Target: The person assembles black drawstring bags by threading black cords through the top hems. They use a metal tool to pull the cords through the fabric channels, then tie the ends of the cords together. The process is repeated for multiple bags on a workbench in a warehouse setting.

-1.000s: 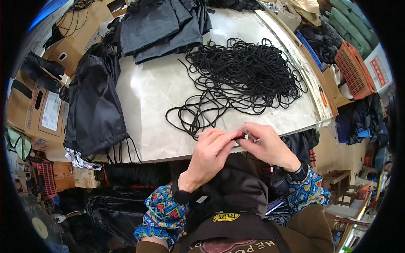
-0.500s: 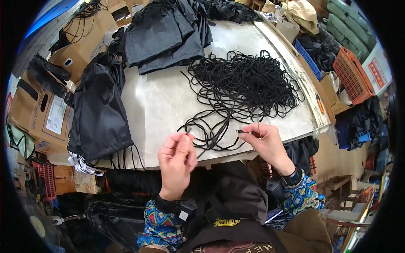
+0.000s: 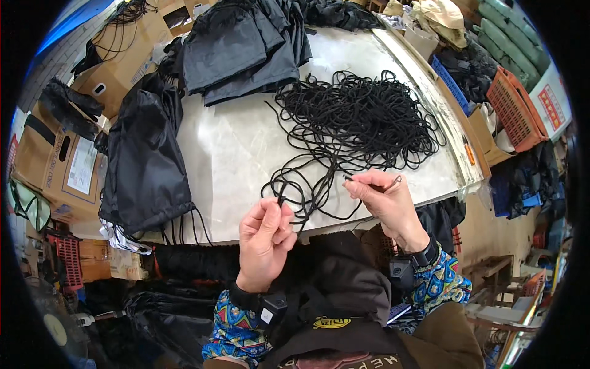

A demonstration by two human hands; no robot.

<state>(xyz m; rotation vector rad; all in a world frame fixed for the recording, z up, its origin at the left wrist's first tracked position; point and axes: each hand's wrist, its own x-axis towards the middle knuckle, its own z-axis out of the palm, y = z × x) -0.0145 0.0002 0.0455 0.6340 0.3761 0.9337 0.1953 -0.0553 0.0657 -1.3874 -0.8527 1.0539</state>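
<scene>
Loops of thin black cord point(image 3: 295, 161) run from a big tangled heap of the same cord point(image 3: 362, 114) toward the table's front edge. My left hand point(image 3: 264, 237) is closed, its thumb and forefinger pinching a strand of the cord at the left of these loops. To its right, my right hand point(image 3: 388, 200) pinches a short dark cord end between thumb and forefinger. A slim metal wire tool point(image 3: 396, 181) with a bent tip also sticks out of the right hand; its other end is hidden by the fingers. The hands are apart, over the table's front edge.
A black drawstring bag point(image 3: 144, 160) lies on the left of the white table point(image 3: 227, 160), its cords hanging off the front. Flat black bags point(image 3: 239, 55) are stacked at the back. Cardboard boxes point(image 3: 74, 166) stand left; orange point(image 3: 516, 107) and blue point(image 3: 450, 83) crates stand right.
The left hand has shifted slightly right and down with its strand. My right hand has risen a little, and the wire tool has swung from upright to slanting right.
</scene>
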